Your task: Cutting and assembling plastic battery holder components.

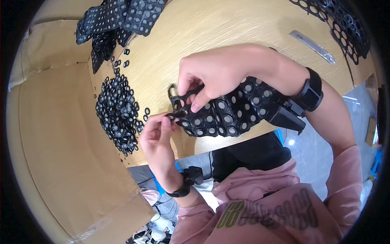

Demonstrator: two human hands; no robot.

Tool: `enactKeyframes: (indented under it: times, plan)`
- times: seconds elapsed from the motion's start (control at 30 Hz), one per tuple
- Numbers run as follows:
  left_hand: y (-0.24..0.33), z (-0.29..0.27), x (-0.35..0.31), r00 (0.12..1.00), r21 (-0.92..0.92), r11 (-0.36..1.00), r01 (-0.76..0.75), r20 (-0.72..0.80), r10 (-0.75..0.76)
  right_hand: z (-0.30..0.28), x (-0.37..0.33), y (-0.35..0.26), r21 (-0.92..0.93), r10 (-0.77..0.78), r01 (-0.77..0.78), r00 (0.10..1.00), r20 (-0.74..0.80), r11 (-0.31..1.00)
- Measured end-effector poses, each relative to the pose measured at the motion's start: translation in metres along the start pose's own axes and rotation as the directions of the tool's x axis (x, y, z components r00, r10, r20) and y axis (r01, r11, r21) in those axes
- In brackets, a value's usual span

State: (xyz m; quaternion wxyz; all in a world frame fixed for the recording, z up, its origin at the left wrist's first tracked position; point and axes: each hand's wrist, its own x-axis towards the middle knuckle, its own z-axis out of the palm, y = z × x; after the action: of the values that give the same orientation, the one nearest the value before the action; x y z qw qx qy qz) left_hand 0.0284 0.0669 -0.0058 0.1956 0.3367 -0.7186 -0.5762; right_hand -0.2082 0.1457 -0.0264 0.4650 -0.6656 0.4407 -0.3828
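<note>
A black, flexible-looking sheet of joined rings [228,119], many filled with pale grey discs, lies on the table in front of me. My right hand [221,71] reaches over it from the right, thumb and fingers closed on its left end, where some rings are open loops. Just below and to the left, my left hand [157,138] pinches a small black ring [170,117] at the sheet's corner. Whether that ring is still joined to the sheet, I cannot tell. My right wrist and forearm hide part of the sheet.
Many loose black rings with grey centres [118,112] are heaped at the table's left edge. More disc-filled sheets [122,18] are piled at the far left. Empty-looking black ring sheets [345,30] lie far right, near a clear flat strip [313,46]. Cardboard [61,134] borders the left side.
</note>
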Motion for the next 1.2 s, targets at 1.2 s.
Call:
enactKeyframes:
  times: [1.2]
  plan:
    - [-0.003, -0.035, 0.029, 0.867, 0.718, 0.696, -0.019, -0.334, 0.369, -0.022, -0.001, -0.016, -0.03, 0.269, -0.278, 0.948, -0.173, 0.96]
